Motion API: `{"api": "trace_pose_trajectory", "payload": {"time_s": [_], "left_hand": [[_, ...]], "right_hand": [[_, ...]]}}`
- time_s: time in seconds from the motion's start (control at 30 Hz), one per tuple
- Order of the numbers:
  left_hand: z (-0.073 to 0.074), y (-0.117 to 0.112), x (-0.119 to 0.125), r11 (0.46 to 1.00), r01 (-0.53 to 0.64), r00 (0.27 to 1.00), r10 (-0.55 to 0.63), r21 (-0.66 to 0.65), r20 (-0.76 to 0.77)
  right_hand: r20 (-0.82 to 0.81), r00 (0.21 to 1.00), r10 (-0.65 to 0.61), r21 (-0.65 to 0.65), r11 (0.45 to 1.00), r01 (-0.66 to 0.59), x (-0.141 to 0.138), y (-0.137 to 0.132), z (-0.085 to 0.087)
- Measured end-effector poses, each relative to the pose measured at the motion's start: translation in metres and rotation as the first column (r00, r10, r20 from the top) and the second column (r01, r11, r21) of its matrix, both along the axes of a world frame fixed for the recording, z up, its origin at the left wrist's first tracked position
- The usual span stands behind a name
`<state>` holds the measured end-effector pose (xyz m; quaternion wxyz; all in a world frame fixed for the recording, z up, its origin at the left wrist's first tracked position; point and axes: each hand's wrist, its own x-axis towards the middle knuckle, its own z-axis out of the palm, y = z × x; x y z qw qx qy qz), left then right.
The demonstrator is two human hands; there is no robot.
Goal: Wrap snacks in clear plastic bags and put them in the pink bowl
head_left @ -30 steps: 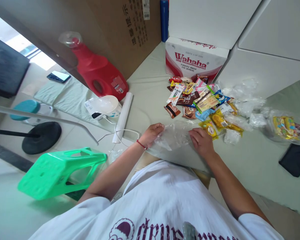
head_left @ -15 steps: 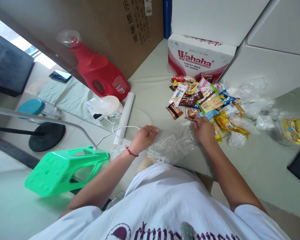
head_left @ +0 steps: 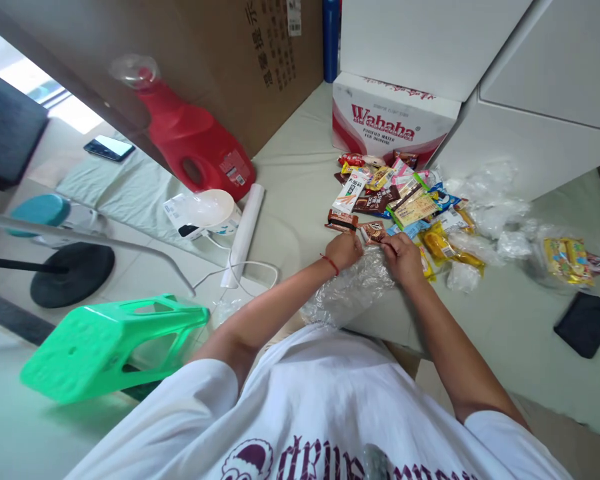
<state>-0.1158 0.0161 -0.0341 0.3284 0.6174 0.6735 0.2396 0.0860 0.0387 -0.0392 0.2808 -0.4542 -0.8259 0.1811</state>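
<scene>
My left hand (head_left: 344, 252) is closed, its fingertips pinching the near edge of a small brown snack packet (head_left: 341, 220), which tilts up. My right hand (head_left: 404, 260) pinches the rim of a clear plastic bag (head_left: 353, 293) that lies crumpled in front of my body, between my forearms. Just beside its fingertips is another brown snack packet (head_left: 374, 232); whether they touch it is hard to make out. Beyond both hands spreads a pile of wrapped snacks, among them a white packet (head_left: 350, 191), a green-edged packet (head_left: 413, 205) and a yellow packet (head_left: 441, 243).
Behind the snacks stands a white and red water carton (head_left: 393, 120). Crumpled clear wrappers (head_left: 495, 207), a bag of yellow packets (head_left: 567, 260) and a black pouch (head_left: 585, 325) lie to the right. Leftward are a red jug (head_left: 200, 143), a white roll (head_left: 244, 237) and a green stool (head_left: 110, 347).
My left hand has moved right and forward from the bag's left side to the brown snack packet and grasped it. My right hand keeps its hold on the bag. The view has shifted slightly.
</scene>
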Motion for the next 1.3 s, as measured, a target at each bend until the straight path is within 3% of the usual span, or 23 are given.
{"api": "trace_pose_trajectory", "payload": {"time_s": [0.17, 0.3, 0.37, 0.47, 0.53, 0.6, 0.73, 0.87, 1.0, 1.1, 1.2, 1.3], "left_hand": [[0.006, -0.025, -0.003, 0.996, 0.019, 0.999, -0.022, 0.086, 0.036], [0.018, -0.053, -0.011, 0.958, -0.016, 0.987, -0.031, 0.286, 0.158], [0.023, -0.062, -0.014, 0.945, -0.068, 0.971, -0.011, 0.32, 0.237], [0.026, -0.067, -0.016, 0.948, -0.121, 0.922, -0.003, 0.295, 0.387], [0.026, -0.067, -0.015, 0.943, -0.119, 0.888, -0.04, 0.312, 0.459], [0.025, -0.066, -0.015, 0.919, -0.11, 0.886, -0.082, 0.379, 0.457], [0.027, -0.07, -0.017, 0.853, -0.091, 0.94, -0.097, 0.514, 0.326], [0.045, -0.081, -0.025, 0.795, -0.006, 0.971, -0.141, 0.606, 0.194], [0.075, -0.094, -0.043, 0.718, 0.143, 0.943, -0.308, 0.681, 0.127], [0.087, -0.104, -0.061, 0.591, 0.332, 0.901, -0.428, 0.735, -0.063], [0.077, -0.119, -0.077, 0.508, 0.568, 0.805, -0.506, 0.648, -0.309], [0.053, -0.14, -0.085, 0.547, 0.694, 0.719, -0.563, 0.468, -0.408]], "right_hand": [[0.093, 0.969, -0.229, -0.044, 0.971, 0.234, 0.002, 0.009, -0.002], [-0.004, 0.957, -0.29, -0.071, 0.955, 0.289, 0.007, 0.012, 0.017], [-0.156, 0.953, -0.26, -0.099, 0.964, 0.246, 0.01, 0.004, 0.031], [-0.303, 0.946, -0.112, -0.218, 0.975, 0.046, 0.012, -0.014, 0.049], [-0.349, 0.936, -0.032, -0.355, 0.929, -0.1, 0.011, -0.024, 0.054], [-0.394, 0.918, -0.035, -0.487, 0.855, -0.176, 0.007, -0.029, 0.053], [-0.434, 0.898, -0.078, -0.615, 0.754, -0.231, -0.002, -0.024, 0.045], [-0.512, 0.802, -0.308, -0.682, 0.713, -0.161, -0.006, -0.017, 0.044], [-0.618, 0.568, -0.543, -0.65, 0.76, 0.019, 0.008, -0.017, 0.053], [-0.711, 0.415, -0.568, -0.574, 0.809, 0.125, 0.029, -0.031, 0.057], [-0.655, 0.435, -0.618, -0.599, 0.776, 0.198, 0.06, -0.06, 0.047], [-0.404, 0.635, -0.658, -0.668, 0.687, 0.286, 0.096, -0.093, 0.033]]}}
